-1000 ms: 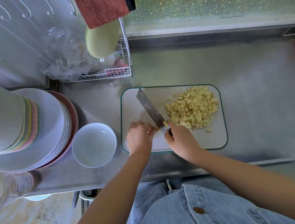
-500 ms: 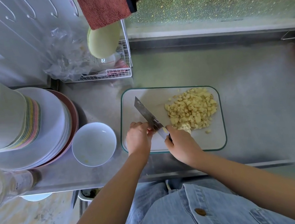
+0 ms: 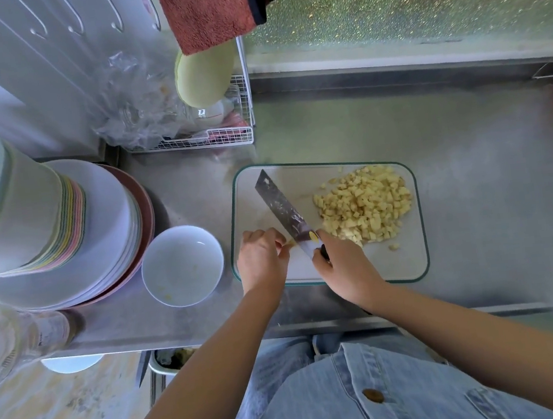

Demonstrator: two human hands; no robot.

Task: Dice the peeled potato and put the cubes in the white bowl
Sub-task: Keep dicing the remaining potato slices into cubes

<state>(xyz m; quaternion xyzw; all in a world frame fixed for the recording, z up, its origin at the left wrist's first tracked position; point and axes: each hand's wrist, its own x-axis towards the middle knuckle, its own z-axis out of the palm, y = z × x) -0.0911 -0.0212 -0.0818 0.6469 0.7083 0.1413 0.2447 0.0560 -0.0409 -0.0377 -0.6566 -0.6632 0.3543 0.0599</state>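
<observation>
denim shirt (image 3: 357, 389) at the bottom edge, both forearms reaching out over the steel counter (image 3: 468, 153). right hand (image 3: 347, 270) fingers clamped round the knife (image 3: 280, 205) handle, forefinger up against the heel of the blade; blade runs away from those fingers, up and left across the glass cutting board (image 3: 299, 179). left hand (image 3: 262, 262) fingers curled together, tips pinching a small potato piece (image 3: 291, 242) right at the blade's left face; most of that piece is hidden by the fingers. one yellow bit sticks on the blade just off the right forefinger. pile of potato cubes (image 3: 364, 209) sits just past and right of the right fingers, on the board; one stray cube (image 3: 393, 247) lies apart at the pile's near edge. white bowl (image 3: 177, 255) is left of the left fingers, off the board, on the counter, only a few scraps inside. further left: stack of plates (image 3: 105, 229), glass bottle (image 3: 14, 339). beyond the fingers: wire rack (image 3: 225, 136), red towel (image 3: 207, 10) hanging above it.
</observation>
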